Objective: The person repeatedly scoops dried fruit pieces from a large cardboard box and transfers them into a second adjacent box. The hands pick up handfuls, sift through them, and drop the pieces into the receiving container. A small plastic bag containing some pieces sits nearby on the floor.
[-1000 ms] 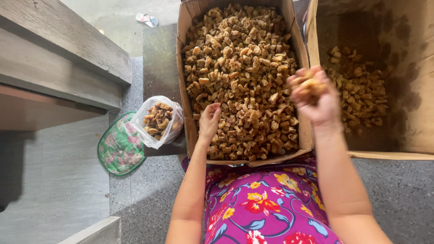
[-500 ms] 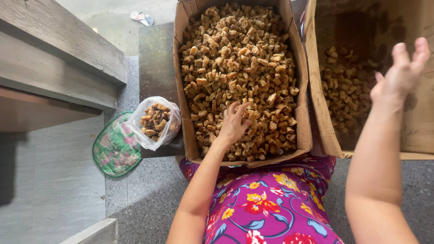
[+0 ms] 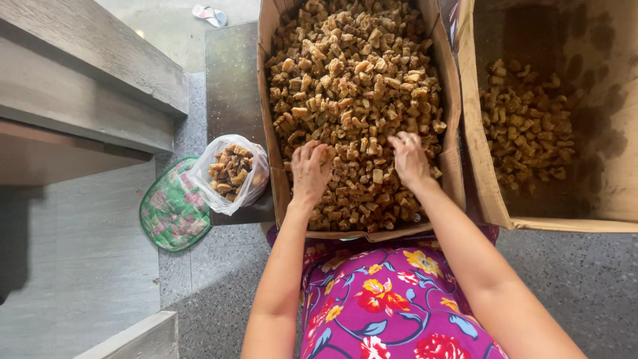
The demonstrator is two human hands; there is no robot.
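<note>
Cardboard first: your full brown carton [image 3: 276, 166] of tan fried chunks [image 3: 352, 73] sits before your lap; right of it, a second stained carton [image 3: 478, 166] holds only a shallow layer [image 3: 525, 136], so most remains unsorted. Left of it lies a small clear bag [image 3: 229, 173]. Your left hand [image 3: 310, 171] and right hand [image 3: 410, 158] rest fingers-down in the chunks; whether they grasp any, you cannot tell.

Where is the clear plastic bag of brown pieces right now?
In the head view, the clear plastic bag sits on the floor left of the full cardboard box, partly on a green floral mat, nearest the left hand.
</note>
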